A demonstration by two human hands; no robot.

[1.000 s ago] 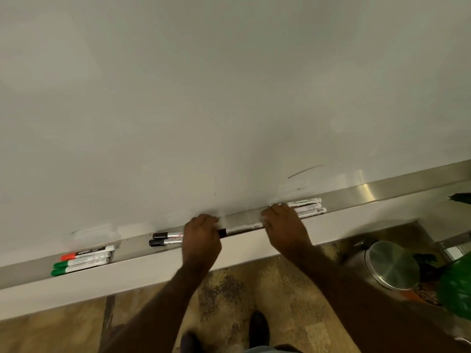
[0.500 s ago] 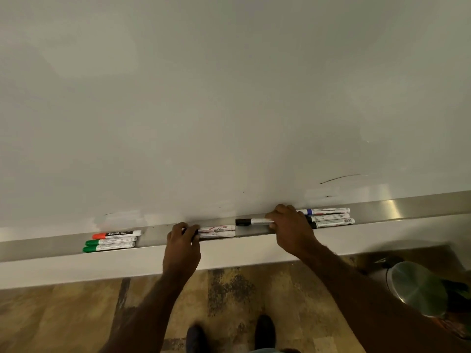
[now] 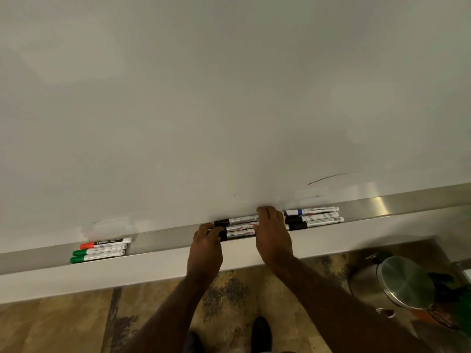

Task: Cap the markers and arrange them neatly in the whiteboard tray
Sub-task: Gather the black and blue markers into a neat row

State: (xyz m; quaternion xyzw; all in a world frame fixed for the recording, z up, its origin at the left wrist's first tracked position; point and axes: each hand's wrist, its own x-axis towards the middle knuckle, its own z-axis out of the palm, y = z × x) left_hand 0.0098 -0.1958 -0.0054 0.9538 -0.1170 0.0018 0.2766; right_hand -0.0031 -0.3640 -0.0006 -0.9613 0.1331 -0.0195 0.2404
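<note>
The left hand's fingers (image 3: 212, 231) are curled against the black caps of the three black-capped white markers (image 3: 240, 227) lying in the middle of the long brushed-metal whiteboard tray (image 3: 165, 236). The right hand's fingers (image 3: 266, 212) are spread flat over the other end of the same group, so the left hand (image 3: 206, 247) and the right hand (image 3: 274, 236) press the bundle between them; neither seems to close round a single marker, though the fingertips are partly hidden.

Half a second ago the hands were well apart, with one black marker lying alone near the right hand and two under the left. Now those markers lie stacked side by side as one group, caps all pointing left. A second ago the loose marker lay between the hands. So the middle group has just been gathered, and the hands appear to be squaring its ends.

Just beside the right hand lie a blue-capped white marker (image 3: 311, 211) and two more black-capped white markers (image 3: 314, 220), in parallel. Well apart to the left sit an orange-capped black marker (image 3: 105, 243) and two green-capped white markers (image 3: 98, 254), also parallel.

Every visible marker looks capped, so the task seems nearly done; only final straightening appears left.

Below, a round steel pedal bin (image 3: 397, 284) stands on the mottled brown floor (image 3: 51, 324).
</note>
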